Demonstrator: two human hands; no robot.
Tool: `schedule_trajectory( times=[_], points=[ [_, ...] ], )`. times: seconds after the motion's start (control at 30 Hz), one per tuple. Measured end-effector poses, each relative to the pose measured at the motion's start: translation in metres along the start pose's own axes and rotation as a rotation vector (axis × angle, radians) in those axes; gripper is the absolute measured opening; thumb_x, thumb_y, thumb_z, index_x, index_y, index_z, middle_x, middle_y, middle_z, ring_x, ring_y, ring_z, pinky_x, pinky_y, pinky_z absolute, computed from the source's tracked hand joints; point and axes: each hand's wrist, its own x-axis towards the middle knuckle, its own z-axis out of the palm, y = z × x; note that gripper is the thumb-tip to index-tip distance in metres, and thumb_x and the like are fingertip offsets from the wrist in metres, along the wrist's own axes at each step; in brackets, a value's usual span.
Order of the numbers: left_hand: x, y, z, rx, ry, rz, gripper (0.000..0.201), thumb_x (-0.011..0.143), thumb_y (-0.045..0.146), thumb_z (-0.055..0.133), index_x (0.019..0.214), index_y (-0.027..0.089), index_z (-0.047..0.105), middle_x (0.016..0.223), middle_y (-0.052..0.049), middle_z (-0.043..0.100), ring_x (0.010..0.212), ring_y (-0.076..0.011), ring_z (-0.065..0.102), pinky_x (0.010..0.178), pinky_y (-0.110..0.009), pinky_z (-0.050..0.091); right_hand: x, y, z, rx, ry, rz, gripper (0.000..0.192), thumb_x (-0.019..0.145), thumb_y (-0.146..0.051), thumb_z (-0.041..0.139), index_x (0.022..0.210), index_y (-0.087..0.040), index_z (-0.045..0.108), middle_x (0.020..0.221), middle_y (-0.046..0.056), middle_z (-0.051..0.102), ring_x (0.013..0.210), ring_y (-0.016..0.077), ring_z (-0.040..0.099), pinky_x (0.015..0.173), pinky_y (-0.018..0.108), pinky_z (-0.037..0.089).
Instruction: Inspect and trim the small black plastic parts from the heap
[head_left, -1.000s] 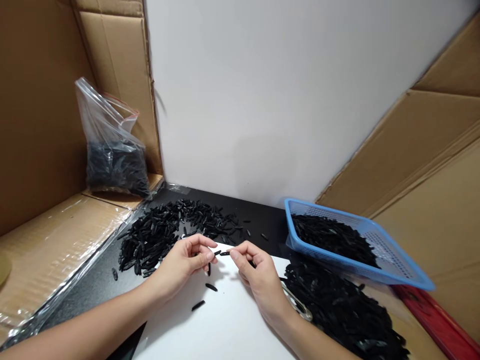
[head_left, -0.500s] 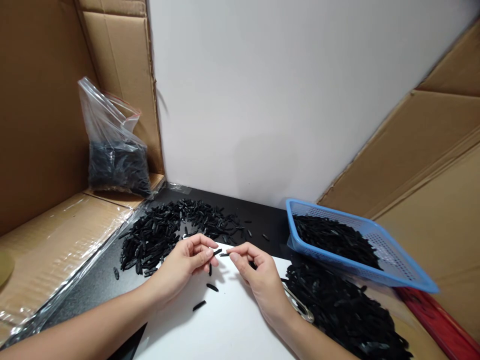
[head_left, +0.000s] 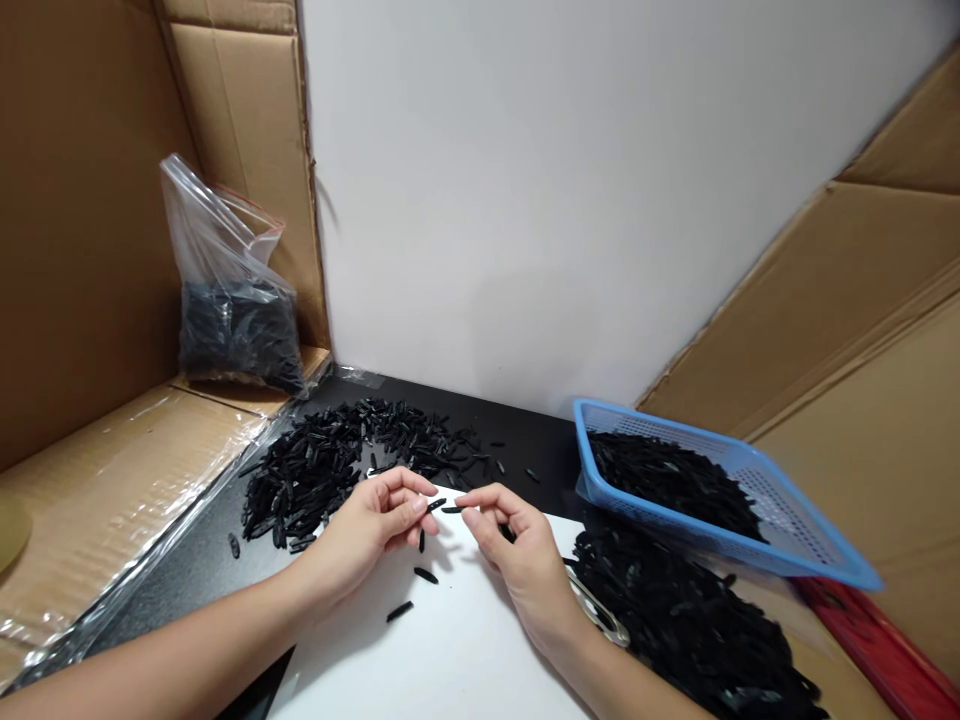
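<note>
Over a white sheet, my left hand pinches a small, slim black piece between thumb and fingers. A second black piece shows just below those fingertips; I cannot tell whether it is held. My right hand faces it, with thumb and forefinger closed on another slim black piece. The tips of the two pinched pieces are very close together. Something black also shows within the curled fingers of my right hand. Two loose pieces, one of them a black sliver, lie on the sheet.
A heap of black pieces spreads behind my left hand. To the right are another dark heap, a blue basket holding more, a metal loop and a red object. A filled plastic bag stands at left by cardboard.
Both hands stay almost in place. The piece in my right fingertips appears slightly turned, and the whole view has shifted a little.
</note>
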Motion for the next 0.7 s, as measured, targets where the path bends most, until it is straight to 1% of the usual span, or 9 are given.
schedule_trajectory(
  times=[0.13,0.2,0.27,0.33,0.4,0.5,0.57,0.6,0.7],
  points=[
    [-0.0007,-0.0011,0.0000,-0.016,-0.003,-0.010,0.033,0.069,0.039,0.079,0.087,0.016,0.062,0.064,0.002,0.066,0.055,-0.0082,0.047,0.056,-0.021,0.030,0.0005,-0.0042,0.0004,0.360,-0.117,0.143,0.027,0.080,-0.045,0.060,0.071,-0.023,0.048,0.046,-0.010,0.037,0.041,0.0077,0.015,0.041,0.021,0.013],
    [-0.0011,-0.0025,-0.0002,-0.033,-0.014,-0.015,0.032,0.070,0.037,0.078,0.088,0.016,0.062,0.065,0.002,0.067,0.055,-0.0082,0.047,0.056,-0.021,0.031,0.0010,-0.0047,0.0005,0.390,-0.138,0.162,0.034,0.081,-0.048,0.058,0.066,-0.022,0.043,0.048,-0.008,0.042,0.041,0.0072,0.017,0.040,0.021,0.013],
    [-0.0016,-0.0040,-0.0004,-0.055,-0.030,-0.016,0.029,0.072,0.036,0.077,0.089,0.017,0.061,0.065,0.002,0.067,0.056,-0.0086,0.048,0.057,-0.021,0.032,0.0010,-0.0028,0.0006,0.307,-0.134,0.153,0.037,0.081,-0.051,0.062,0.066,-0.022,0.044,0.048,-0.009,0.042,0.040,0.0068,0.017,0.039,0.020,0.012],
    [-0.0023,-0.0049,-0.0004,-0.063,-0.049,-0.018,0.027,0.074,0.035,0.076,0.089,0.018,0.061,0.065,0.002,0.066,0.056,-0.0092,0.049,0.057,-0.022,0.032,0.0003,0.0002,0.0007,0.167,-0.135,0.110,0.031,0.077,-0.050,0.068,0.076,-0.021,0.055,0.049,-0.010,0.040,0.040,0.0069,0.018,0.039,0.021,0.013],
    [-0.0031,-0.0049,0.0002,-0.056,-0.076,-0.014,0.026,0.075,0.034,0.075,0.090,0.018,0.060,0.065,0.002,0.065,0.055,-0.0096,0.049,0.057,-0.023,0.032,-0.0011,0.0018,0.0008,0.000,-0.133,0.022,0.029,0.076,-0.045,0.071,0.089,-0.020,0.065,0.053,-0.008,0.042,0.044,0.0086,0.028,0.041,0.021,0.022],
    [-0.0045,-0.0034,0.0022,-0.039,-0.107,-0.006,0.022,0.078,0.030,0.071,0.092,0.018,0.059,0.064,0.001,0.064,0.057,-0.0108,0.049,0.058,-0.024,0.033,-0.0033,-0.0001,0.0008,-0.197,-0.093,-0.111,0.021,0.078,-0.039,0.070,0.087,-0.020,0.073,0.062,-0.002,0.054,0.059,0.0147,0.046,0.057,0.027,0.038],
    [-0.0053,-0.0021,0.0040,-0.051,-0.096,0.003,0.019,0.075,0.020,0.068,0.092,0.018,0.059,0.066,0.001,0.064,0.062,-0.0120,0.051,0.061,-0.024,0.034,-0.0039,-0.0025,0.0009,-0.217,-0.079,-0.130,0.020,0.080,-0.039,0.068,0.083,-0.020,0.074,0.068,0.001,0.063,0.067,0.0182,0.052,0.065,0.029,0.041],
    [-0.0056,-0.0017,0.0048,-0.061,-0.086,0.011,0.023,0.071,0.013,0.066,0.093,0.018,0.059,0.069,0.001,0.064,0.066,-0.0126,0.052,0.063,-0.025,0.035,-0.0038,-0.0034,0.0009,-0.206,-0.074,-0.121,0.021,0.081,-0.040,0.067,0.081,-0.020,0.074,0.071,0.002,0.065,0.069,0.0190,0.053,0.066,0.030,0.041],
    [-0.0061,-0.0021,0.0063,-0.079,-0.051,0.036,0.040,0.061,0.002,0.061,0.097,0.020,0.060,0.081,0.001,0.063,0.079,-0.0142,0.055,0.071,-0.026,0.038,-0.0028,-0.0034,0.0005,-0.162,-0.044,-0.080,0.027,0.078,-0.046,0.069,0.075,-0.020,0.074,0.066,0.002,0.064,0.062,0.0178,0.051,0.057,0.028,0.038]
  ],
)
